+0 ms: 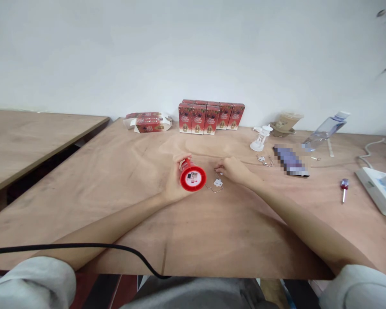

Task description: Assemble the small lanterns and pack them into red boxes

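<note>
My left hand (176,180) is wrapped round a small red lantern (193,179), tipped so that its round base with a printed picture faces me. Most of its body is hidden behind the base and my fingers. Just to the right, my right hand (232,170) is closed in a pinch above the table; whatever its fingertips hold is too small to make out. Below those fingertips lies a small white piece (218,183) with a thin bent wire (215,191) running beside it towards the lantern.
Several upright red boxes (198,119) stand by the wall, with an opened box (149,122) to their left. A white lantern (260,138), phone (290,160), drink cup (287,123), tilted bottle (326,131), screwdriver (344,189) and power strip (378,189) are on the right. A black cable (116,246) crosses the front.
</note>
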`<state>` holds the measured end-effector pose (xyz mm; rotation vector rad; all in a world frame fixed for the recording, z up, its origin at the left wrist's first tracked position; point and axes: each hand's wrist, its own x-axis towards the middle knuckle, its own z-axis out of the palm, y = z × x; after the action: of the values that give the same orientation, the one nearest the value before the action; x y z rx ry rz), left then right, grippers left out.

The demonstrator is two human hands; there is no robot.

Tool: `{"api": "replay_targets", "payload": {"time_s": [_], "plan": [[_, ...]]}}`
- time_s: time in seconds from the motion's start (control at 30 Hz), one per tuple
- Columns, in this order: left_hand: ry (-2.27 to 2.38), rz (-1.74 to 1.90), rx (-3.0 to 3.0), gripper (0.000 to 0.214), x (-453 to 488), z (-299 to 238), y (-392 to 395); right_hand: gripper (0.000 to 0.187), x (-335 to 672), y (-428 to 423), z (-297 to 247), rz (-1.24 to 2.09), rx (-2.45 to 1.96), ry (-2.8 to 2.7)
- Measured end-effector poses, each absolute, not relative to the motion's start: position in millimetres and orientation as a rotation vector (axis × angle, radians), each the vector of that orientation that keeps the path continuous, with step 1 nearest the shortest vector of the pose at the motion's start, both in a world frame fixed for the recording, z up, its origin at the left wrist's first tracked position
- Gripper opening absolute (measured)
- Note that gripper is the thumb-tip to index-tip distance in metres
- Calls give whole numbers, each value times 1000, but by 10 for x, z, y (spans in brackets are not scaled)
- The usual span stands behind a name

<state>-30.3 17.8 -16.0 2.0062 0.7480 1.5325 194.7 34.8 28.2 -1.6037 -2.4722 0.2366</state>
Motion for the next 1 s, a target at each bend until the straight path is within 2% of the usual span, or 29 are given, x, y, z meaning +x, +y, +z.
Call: {"api": "replay_targets", "payload": {"time_s": [0.2, 0.43, 0.57, 0.8, 1.0], "plan": [[715, 1580, 2059, 70, -303, -123, 160, 18, 1901, 321, 280, 128, -1501, -2358], [762, 1550, 2017, 72, -280, -119, 169, 14, 1683, -52, 606, 148, -1007, -1793], [810, 1477, 1960, 72, -277, -136, 188, 13, 1607, -204, 692, 95, -850, -1953], [789, 1482, 2026, 70, -281, -155, 199, 14, 1545, -184, 551, -374, -696, -2105], [790, 1500, 2053, 71, -281, -182, 216, 15, 1523, -221, 552, -323, -742, -2110]]}}
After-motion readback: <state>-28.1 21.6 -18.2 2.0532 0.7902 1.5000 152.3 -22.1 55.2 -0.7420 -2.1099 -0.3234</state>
